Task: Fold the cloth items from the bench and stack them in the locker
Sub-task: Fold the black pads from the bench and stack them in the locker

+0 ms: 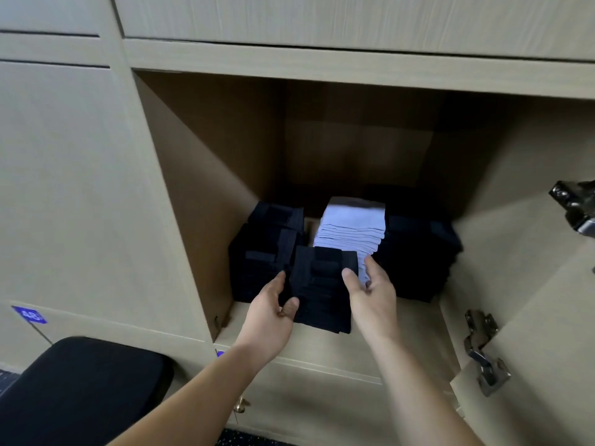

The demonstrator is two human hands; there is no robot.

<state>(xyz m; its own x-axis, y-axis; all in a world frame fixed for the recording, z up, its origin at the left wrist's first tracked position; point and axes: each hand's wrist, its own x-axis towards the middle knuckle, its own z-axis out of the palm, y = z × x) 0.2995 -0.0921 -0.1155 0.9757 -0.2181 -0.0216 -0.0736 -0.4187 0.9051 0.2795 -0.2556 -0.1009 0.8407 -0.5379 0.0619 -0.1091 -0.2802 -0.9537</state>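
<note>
navy folded cloth (322, 284), lower centre, seems soft and floppy: my left hand (272, 309) pinches one side, right hand (373, 292) spread; i'd grip both sides.

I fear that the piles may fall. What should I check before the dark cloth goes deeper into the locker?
1. The locker is open: ok.
2. The left grip pinches the left edge of the cloth: ok.
3. The right grip holds the cloth: not ok; it is open at the right edge.
4. The white pile is straight: ok.
5. The right pile is straight: cannot tell; too dark and blurred.
6. The floor behind the cloth is free: cannot tell; hidden.
</note>
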